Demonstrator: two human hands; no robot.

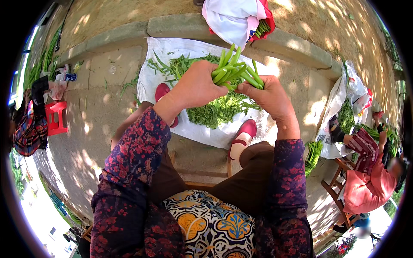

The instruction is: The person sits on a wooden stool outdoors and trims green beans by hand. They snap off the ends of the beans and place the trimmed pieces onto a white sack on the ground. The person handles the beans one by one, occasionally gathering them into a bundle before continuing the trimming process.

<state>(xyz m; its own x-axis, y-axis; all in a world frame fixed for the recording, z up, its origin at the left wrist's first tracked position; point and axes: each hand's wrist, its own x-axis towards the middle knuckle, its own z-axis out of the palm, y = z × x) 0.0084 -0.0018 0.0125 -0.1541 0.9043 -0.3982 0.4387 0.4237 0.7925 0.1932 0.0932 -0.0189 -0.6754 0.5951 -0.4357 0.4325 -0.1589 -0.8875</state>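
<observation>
A bundle of thick green vegetable stems (226, 72) is gripped in my left hand (198, 82), cut ends pointing up and to the right. My right hand (272, 95) pinches a few stems (253, 77) between thumb and fingers, close beside the bundle. Both hands are raised over a white woven plastic sheet (196, 137) spread on the ground. Loose green leaves and trimmings (211, 113) lie heaped on it, partly hidden by my hands. My red shoes (246, 129) rest on the sheet, one at either side of the heap.
On the stone kerb (180, 25) ahead sits a red bag (269, 19) of stems, partly covered by white cloth (226, 19). A red plastic stool (56, 118) stands left. At right, a bundle of greens (313, 156) lies near a seated person (367, 187) and another white sheet (329, 129).
</observation>
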